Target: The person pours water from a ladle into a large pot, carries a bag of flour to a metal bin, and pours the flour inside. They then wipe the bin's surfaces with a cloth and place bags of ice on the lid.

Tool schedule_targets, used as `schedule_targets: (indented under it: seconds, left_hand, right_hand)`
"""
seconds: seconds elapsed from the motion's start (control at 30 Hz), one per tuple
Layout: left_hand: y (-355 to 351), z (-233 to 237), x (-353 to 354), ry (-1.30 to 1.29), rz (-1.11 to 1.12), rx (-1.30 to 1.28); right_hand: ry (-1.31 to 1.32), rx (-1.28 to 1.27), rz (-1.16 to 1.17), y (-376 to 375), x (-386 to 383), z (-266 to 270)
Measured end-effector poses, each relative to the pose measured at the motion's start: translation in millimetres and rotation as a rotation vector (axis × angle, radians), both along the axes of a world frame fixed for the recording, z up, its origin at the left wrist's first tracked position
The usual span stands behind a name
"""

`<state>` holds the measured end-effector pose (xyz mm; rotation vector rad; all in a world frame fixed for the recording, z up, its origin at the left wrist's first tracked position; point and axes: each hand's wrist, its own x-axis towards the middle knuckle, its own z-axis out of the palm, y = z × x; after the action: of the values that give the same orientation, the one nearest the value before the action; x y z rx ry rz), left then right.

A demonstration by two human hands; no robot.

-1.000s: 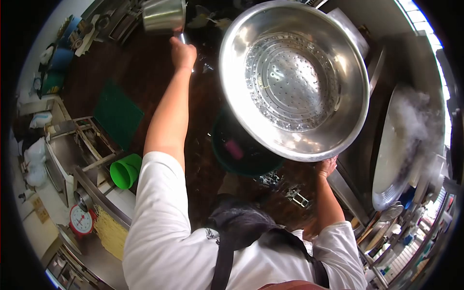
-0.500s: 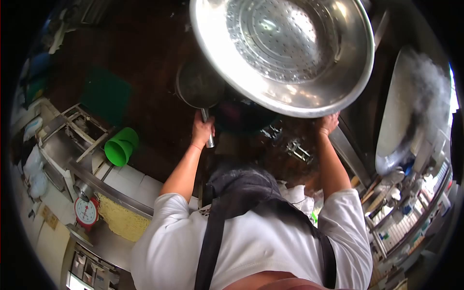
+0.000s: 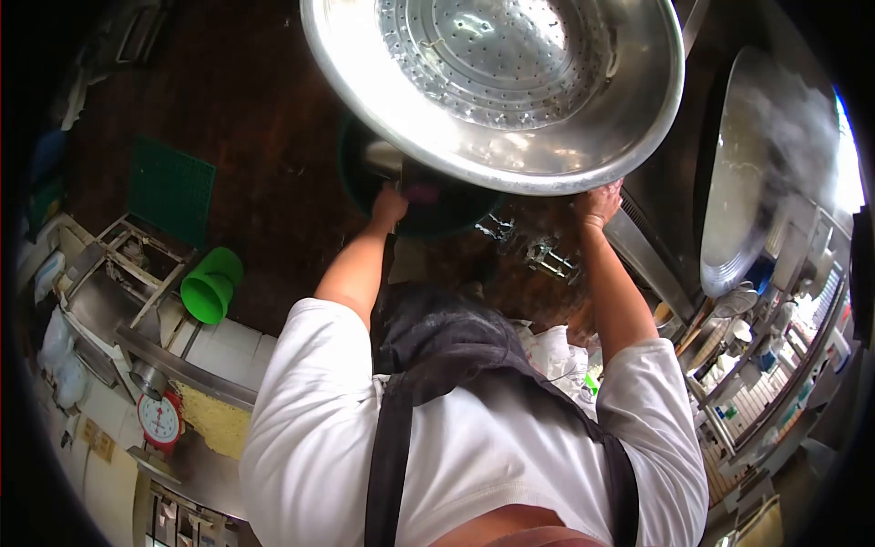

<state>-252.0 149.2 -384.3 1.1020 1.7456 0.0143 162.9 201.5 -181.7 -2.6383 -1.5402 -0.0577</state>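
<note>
A large steel colander (image 3: pixel 538 164) with a wide rim and a perforated bottom fills the upper middle, tilted toward me. My right hand (image 3: pixel 600 204) is closed on its lower right edge, the fingertips partly hidden beneath it. Under the colander stands a dark green tub (image 3: pixel 350 162) with something pinkish inside. My left hand (image 3: pixel 389 204) reaches over the tub's near side, wrapped round the handle of a metal dipper (image 3: pixel 383 157). Part of the dipper's bowl is covered by the colander, and the handle is mostly hidden by my hand.
A steaming wok (image 3: pixel 729 182) is at the right, with ladles and strainers (image 3: pixel 735 299) nearby. To the left are a bright green bucket (image 3: pixel 210 290), a red dial scale (image 3: pixel 160 419) and a counter (image 3: pixel 214 351). A green mat (image 3: pixel 171 190) lies on the wet brown floor.
The dipper has gone from beside the tub to over or inside it, turned from its earlier facing. The colander appears shifted left and up, with my right hand still on its edge.
</note>
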Motion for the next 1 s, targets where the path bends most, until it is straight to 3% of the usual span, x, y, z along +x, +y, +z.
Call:
schedule_targets:
  seconds: [0.07,0.17,0.37,0.47,0.5,0.67,0.8,0.83,0.87,1.0]
  left_hand:
    - [13.0,39.4,-15.1,-0.412,0.231,-0.228]
    - [1.7,86.6,-43.3,-0.734,0.465,-0.247]
    - [-9.9,185.5,-98.6,-0.956,0.754,-0.142]
    - [7.4,227.5,-119.0,-0.922,0.793,0.027]
    - [17.5,235.3,-126.3,-0.907,0.801,0.1]
    - [110.7,263.5,-157.0,-0.57,0.667,0.391]
    - [209.0,257.5,-167.1,-0.134,0.567,0.497]
    - [239.9,261.8,-163.5,0.13,0.467,0.48]
    - [268.7,239.4,-169.7,0.466,0.311,0.624]
    - [365.4,260.2,-171.2,0.602,0.227,0.781]
  right_hand:
    - [0.017,-0.005,-0.021,-3.3,-1.6,2.3]
    - [0.013,-0.023,-0.047,-3.2,-0.4,1.9]
    - [-0.116,-0.05,0.038,-12.2,20.4,-24.7]
    - [-0.055,-0.167,0.032,-10.1,19.0,-15.2]
    - [-0.154,-0.153,0.075,-15.0,22.4,-23.6]
    - [-0.021,-0.164,0.007,-4.9,4.9,0.1]
    - [0.037,-0.154,-0.047,-1.2,-1.5,8.1]
    - [0.025,-0.156,-0.05,-1.7,-1.5,6.5]
    - [0.012,-0.161,-0.052,-3.3,-0.5,4.1]
    - [-0.007,-0.145,-0.021,-6.7,8.4,-7.7]
